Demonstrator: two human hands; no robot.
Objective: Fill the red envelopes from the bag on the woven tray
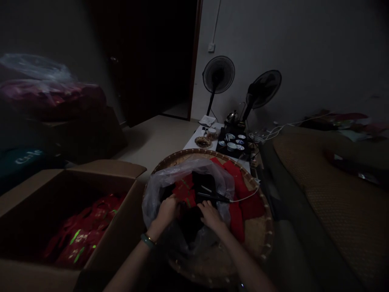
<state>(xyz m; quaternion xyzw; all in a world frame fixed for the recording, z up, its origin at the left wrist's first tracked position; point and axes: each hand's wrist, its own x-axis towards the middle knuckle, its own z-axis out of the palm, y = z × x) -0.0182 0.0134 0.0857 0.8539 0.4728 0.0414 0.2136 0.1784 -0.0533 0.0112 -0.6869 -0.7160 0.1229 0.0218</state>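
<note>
Both my hands are inside a clear plastic bag [158, 188] that lies on a round woven bamboo tray [261, 239]. My left hand [167, 210], with a green bangle on its wrist, has its fingers curled on small red pieces [184, 188] in the bag. My right hand [209, 214] has curled fingers too, resting on dark material in the bag. What it grips is too dim to name. A dark tool with a white cord [243, 198] lies across the bag. More red cloth pieces [243, 190] are spread on the tray's right side.
An open cardboard box [127, 227] at my left holds red items with green marks [82, 235]. A low table with a tea set [232, 142] stands beyond the tray, two standing fans [219, 75] behind it. A sofa [328, 194] is at the right.
</note>
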